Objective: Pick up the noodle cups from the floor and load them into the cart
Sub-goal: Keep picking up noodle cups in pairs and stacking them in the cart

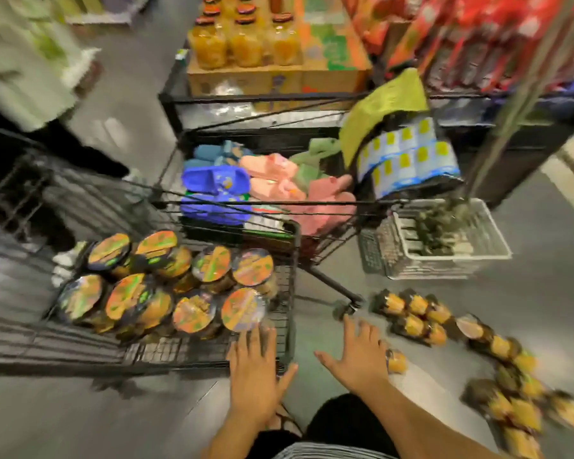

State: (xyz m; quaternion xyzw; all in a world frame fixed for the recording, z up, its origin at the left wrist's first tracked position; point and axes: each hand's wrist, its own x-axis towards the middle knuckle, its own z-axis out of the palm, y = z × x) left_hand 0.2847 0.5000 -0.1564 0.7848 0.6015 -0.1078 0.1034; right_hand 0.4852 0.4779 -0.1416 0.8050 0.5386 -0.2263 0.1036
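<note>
Both hands reach out low, holding nothing: the left hand (254, 376) has its fingers spread over the near right corner of the cart (294, 276), and the right hand (358, 356) has its fingers spread above the floor (80, 409). Packed in the cart stand noodle cups (166, 286). Other cups (421, 313) lie scattered on the floor to the right.

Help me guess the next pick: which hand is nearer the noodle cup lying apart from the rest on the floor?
Right. The right hand, fingers spread, sits just left of the noodle cup, almost touching. The left hand is farther left, over the cart's near corner.
</note>
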